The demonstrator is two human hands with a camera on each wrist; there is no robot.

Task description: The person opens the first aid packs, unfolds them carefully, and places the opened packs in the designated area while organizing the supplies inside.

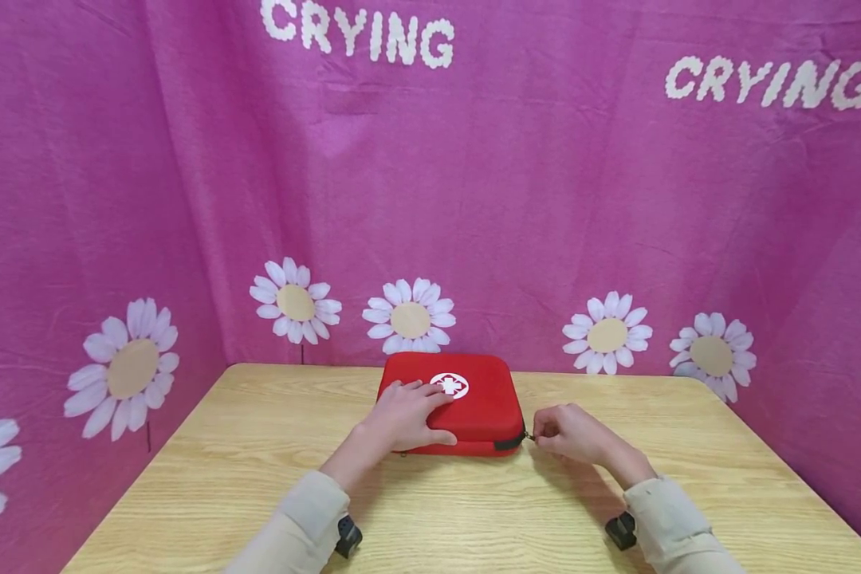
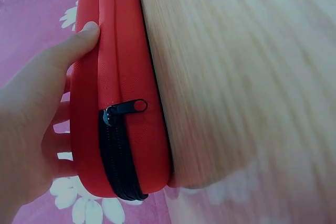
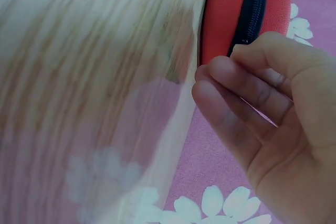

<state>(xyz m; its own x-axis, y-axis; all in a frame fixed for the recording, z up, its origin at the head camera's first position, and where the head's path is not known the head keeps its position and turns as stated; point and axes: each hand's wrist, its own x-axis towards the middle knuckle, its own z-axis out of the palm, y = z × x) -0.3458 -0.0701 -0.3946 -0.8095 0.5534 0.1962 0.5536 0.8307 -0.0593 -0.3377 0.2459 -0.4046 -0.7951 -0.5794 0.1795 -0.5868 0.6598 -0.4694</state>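
Observation:
A red zippered first-aid case (image 1: 484, 414) with a white round cross emblem lies flat on the wooden table. Across its lid rests my left hand (image 1: 405, 418), fingers stretched over the top and thumb (image 2: 86, 38) against the upper front edge. At the front right corner, my right hand (image 1: 570, 430) pinches a small zipper pull (image 1: 529, 436) between thumb and forefinger. In the right wrist view the fingertips cover that pull, and black zipper teeth (image 3: 256, 9) run along the side. A second pull (image 2: 131, 106) hangs loose at the left front, beside an exposed black zipper stretch.
The light wooden table (image 1: 473, 518) extends around the case. A magenta cloth (image 1: 509, 199) with daisies and white lettering hangs behind the table and along its sides. Dark wrist cameras (image 1: 620, 530) are strapped beneath the beige sleeves (image 1: 678, 526).

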